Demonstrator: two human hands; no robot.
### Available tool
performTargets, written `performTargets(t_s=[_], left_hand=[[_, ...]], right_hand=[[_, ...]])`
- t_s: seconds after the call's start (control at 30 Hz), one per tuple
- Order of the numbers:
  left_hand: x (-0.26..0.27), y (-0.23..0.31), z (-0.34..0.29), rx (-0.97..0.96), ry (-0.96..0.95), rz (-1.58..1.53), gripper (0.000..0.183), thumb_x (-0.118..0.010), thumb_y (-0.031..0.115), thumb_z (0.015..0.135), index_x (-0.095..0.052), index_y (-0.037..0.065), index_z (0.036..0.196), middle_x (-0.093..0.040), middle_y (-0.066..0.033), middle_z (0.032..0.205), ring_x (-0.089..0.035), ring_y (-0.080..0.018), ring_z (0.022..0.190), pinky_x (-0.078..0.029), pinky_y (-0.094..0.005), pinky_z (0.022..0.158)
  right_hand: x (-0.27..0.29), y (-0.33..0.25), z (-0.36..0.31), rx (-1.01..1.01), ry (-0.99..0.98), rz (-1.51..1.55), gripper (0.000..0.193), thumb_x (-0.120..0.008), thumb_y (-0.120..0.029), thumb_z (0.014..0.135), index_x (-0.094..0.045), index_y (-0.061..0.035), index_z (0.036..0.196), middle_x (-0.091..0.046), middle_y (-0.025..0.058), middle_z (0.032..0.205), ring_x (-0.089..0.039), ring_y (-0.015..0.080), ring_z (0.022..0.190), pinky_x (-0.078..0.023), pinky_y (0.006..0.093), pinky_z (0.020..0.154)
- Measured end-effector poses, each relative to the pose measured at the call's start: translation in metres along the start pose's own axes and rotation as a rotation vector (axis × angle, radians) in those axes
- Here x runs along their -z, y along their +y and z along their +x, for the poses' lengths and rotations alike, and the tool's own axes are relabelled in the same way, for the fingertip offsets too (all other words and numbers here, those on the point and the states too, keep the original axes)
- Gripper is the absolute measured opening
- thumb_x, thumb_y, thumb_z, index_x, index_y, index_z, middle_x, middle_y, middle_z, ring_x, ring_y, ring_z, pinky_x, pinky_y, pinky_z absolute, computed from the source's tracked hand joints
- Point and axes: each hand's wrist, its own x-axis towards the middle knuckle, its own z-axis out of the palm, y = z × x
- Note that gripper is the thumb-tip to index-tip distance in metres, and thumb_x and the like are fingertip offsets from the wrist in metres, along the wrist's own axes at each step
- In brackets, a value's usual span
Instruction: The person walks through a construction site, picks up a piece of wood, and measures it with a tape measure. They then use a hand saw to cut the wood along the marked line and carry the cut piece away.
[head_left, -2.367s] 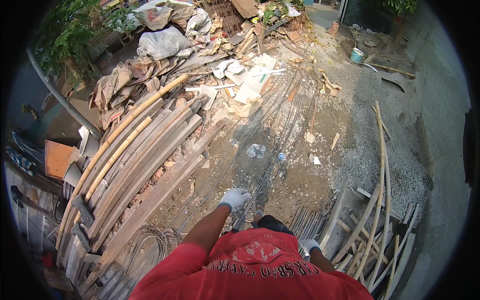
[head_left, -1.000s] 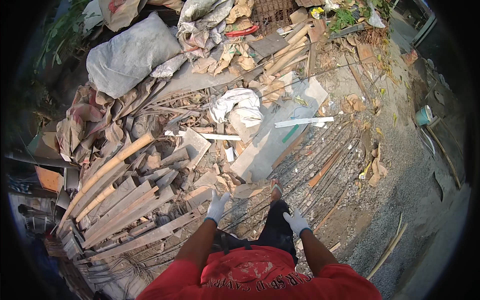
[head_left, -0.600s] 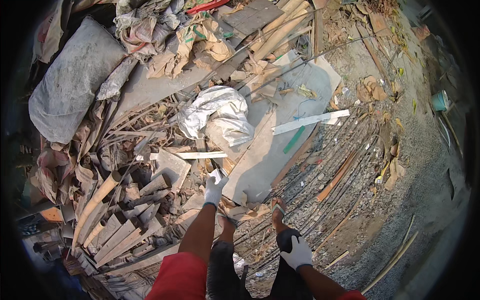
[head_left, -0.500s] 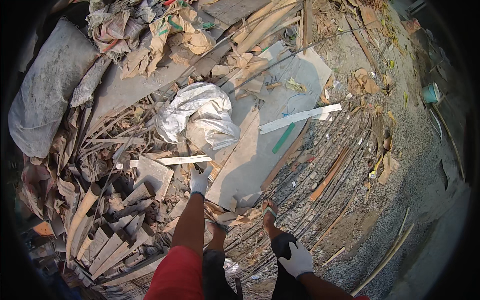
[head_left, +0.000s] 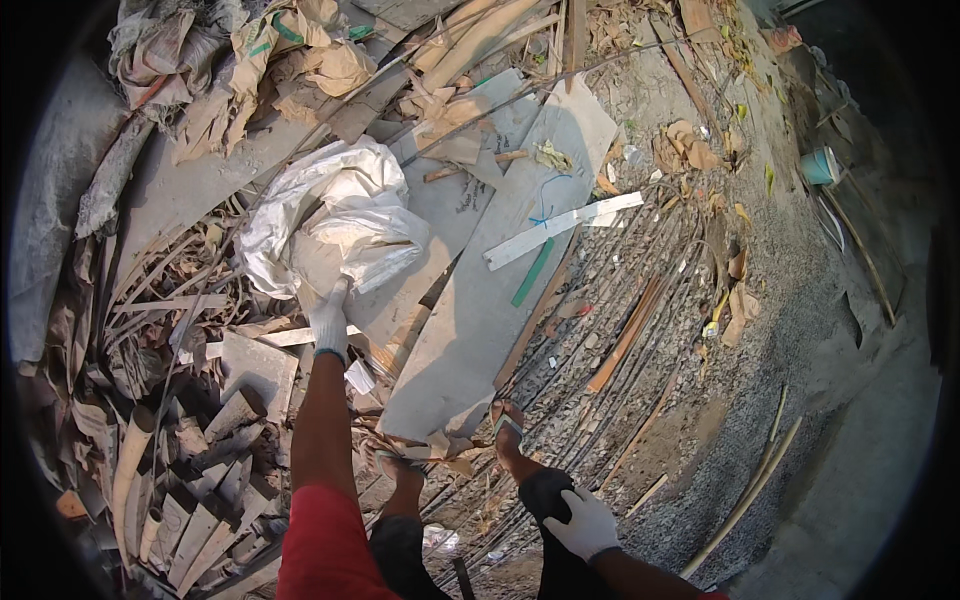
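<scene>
Reaching forward and bent over a rubble-strewn yard, I have my gloved left hand (head_left: 328, 318) at the lower edge of a crumpled white sack (head_left: 370, 240). Its fingertips touch the cloth, partly curled; I cannot tell whether they have hold of it. My gloved right hand (head_left: 587, 525), below and to the right of the sack, rests loosely spread on my right knee (head_left: 547, 490), holding nothing. The sack lies on boards and scraps. Right of it is a flat grey board (head_left: 470, 325) bearing a white strip (head_left: 560, 234); farther right, long thin rods (head_left: 590, 430) lie along the ground. Below-left of the sack are bamboo poles (head_left: 131, 455); above it, torn brown paper (head_left: 335, 70).
</scene>
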Motion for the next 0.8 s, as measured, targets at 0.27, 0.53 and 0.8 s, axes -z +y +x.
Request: performTargets(t_s=[0.27,0.53,0.8], left_hand=[[0.023,0.286,-0.141,-0.157,0.016,0.061,0.040,-0.080,0.023,0.098,-0.072,-0.008,0.122,-0.078,-0.0130,0.107,-0.075,-0.0226,0.087,-0.060,-0.0347,0.079],[0.090,0.447,-0.407,-0.126,0.223,-0.208,0.037,-0.077,0.018,0.095,-0.071,-0.005,0.123,-0.078,-0.0155,0.109,-0.078,-0.0295,0.088,-0.066,-0.0430,0.078],[0.040,0.686,-0.603,-0.486,0.274,0.719,0.054,-0.069,0.044,0.099,-0.078,-0.008,0.112,-0.077,-0.0215,0.096,-0.076,-0.0289,0.086,-0.061,-0.0450,0.077]], right_hand=[[0.008,-0.019,-0.047,0.032,-0.072,-0.031,0.069,-0.074,-0.056,0.092,-0.067,-0.0112,0.144,-0.065,0.0184,0.146,-0.062,0.0399,0.136,-0.055,0.0520,0.109],[0.125,-0.048,-0.126,0.310,0.246,0.302,0.095,-0.086,-0.052,0.084,-0.050,-0.0036,0.157,-0.056,0.0206,0.155,-0.051,0.0416,0.146,-0.044,0.0501,0.121],[0.283,-0.226,-0.188,1.045,0.625,0.308,0.114,-0.094,-0.041,0.078,-0.034,-0.0022,0.167,-0.044,0.0235,0.167,-0.043,0.0443,0.154,-0.041,0.0509,0.122]])
